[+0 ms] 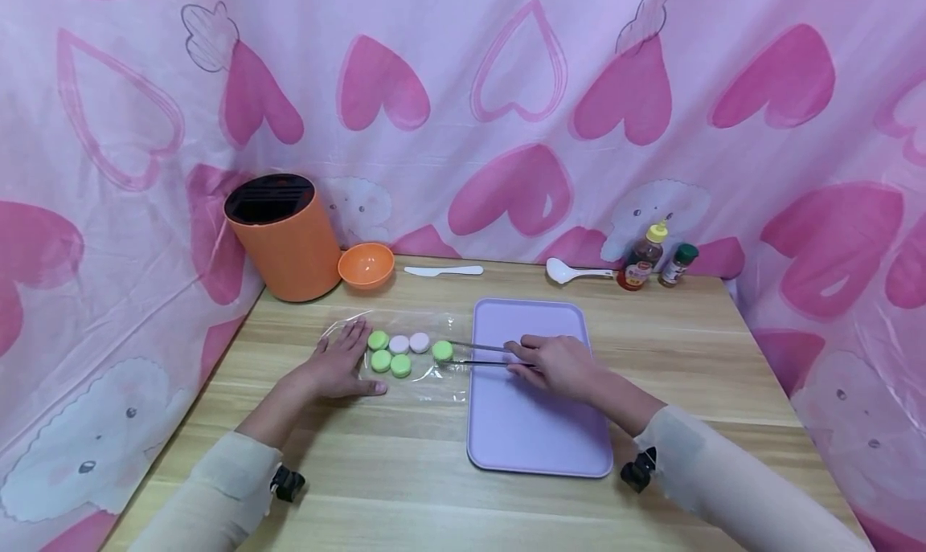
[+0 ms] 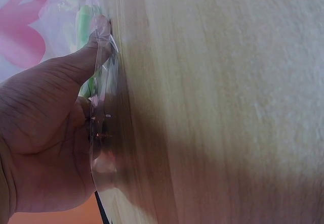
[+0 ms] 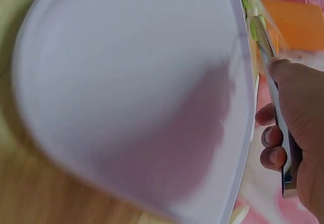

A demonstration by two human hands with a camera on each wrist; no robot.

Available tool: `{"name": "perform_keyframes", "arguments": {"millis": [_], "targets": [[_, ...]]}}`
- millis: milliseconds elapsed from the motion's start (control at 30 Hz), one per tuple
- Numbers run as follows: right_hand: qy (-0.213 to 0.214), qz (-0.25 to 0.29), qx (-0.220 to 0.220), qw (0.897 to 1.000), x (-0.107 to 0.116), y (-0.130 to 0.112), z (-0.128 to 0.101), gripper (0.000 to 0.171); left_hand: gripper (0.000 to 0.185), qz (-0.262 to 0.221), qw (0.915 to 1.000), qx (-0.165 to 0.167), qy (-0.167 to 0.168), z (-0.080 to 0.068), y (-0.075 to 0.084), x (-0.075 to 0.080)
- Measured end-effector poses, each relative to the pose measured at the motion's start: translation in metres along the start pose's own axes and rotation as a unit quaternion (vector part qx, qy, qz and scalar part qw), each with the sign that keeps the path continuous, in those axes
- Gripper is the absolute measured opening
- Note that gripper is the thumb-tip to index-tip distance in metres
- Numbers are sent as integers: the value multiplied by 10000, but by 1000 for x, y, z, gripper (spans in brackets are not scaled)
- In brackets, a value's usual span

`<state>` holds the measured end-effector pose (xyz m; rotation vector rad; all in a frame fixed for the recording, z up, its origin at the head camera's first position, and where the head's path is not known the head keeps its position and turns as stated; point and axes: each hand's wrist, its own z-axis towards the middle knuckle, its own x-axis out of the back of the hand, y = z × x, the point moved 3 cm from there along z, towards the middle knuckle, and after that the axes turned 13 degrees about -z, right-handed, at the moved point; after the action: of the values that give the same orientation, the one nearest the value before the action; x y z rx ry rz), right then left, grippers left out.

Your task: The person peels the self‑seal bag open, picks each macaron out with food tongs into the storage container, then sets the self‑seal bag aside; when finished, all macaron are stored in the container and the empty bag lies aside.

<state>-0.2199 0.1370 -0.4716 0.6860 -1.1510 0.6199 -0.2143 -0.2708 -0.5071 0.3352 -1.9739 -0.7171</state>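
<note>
A clear plastic bag [image 1: 427, 390] lies on the table with macarons on or in it; I cannot tell which. Three green macarons [image 1: 381, 361] and two pale pink ones [image 1: 419, 342] sit grouped near its left part. My left hand [image 1: 340, 365] rests on the bag's left edge, fingers extended and thumb spread. In the left wrist view the film runs along the thumb [image 2: 83, 57]. Metal tongs [image 1: 486, 364] are held in my right hand [image 1: 560, 365], above a lilac tray [image 1: 535, 431]. Their tips lie either side of another green macaron [image 1: 442, 350], right of the group.
An orange knife block [image 1: 292, 251] and an orange bowl [image 1: 366, 267] stand at the back left. Behind the bag lies a white knife [image 1: 444, 271]. A white spoon [image 1: 571, 272], a yellow-capped bottle [image 1: 641, 259] and a green-capped jar [image 1: 678, 265] are at the back right.
</note>
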Motion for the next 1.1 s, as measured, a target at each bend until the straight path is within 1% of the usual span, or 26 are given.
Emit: {"name": "perform_keyframes", "arguments": {"millis": [67, 167, 233, 267, 333, 433, 567, 700, 867, 1100], "targets": [[85, -23, -87, 9999, 0, 7, -5, 36, 139, 16, 10000, 11, 12, 2, -3, -1], [167, -57, -282, 9994, -1, 20, -13, 36, 135, 23, 9999, 143, -81, -4, 7, 2], [127, -51, -463, 9988, -3, 30, -19, 37, 132, 98, 9997, 210, -89, -4, 8, 1], [61, -27, -563, 9984, -5, 34, -22, 38, 130, 113, 9996, 226, -97, -6, 11, 1], [-114, 8, -766, 9970, -8, 43, -27, 40, 128, 189, 9995, 245, -79, -6, 12, 0], [-487, 62, -1051, 9932, -11, 53, -33, 43, 127, 239, 9994, 245, -54, -7, 12, 0], [-889, 111, -1287, 9876, -14, 60, -38, 47, 128, 210, 9994, 266, -63, -8, 14, 0], [-1030, 116, -1359, 9853, -15, 63, -39, 48, 127, 211, 9994, 263, -80, -7, 14, 0], [-1053, 69, -1379, 9848, -15, 64, -39, 49, 127, 218, 9994, 262, -77, -6, 15, 0], [-1186, 186, -1475, 9818, -13, 65, -41, 52, 127, 223, 9993, 283, -78, -6, 17, 1]]}}
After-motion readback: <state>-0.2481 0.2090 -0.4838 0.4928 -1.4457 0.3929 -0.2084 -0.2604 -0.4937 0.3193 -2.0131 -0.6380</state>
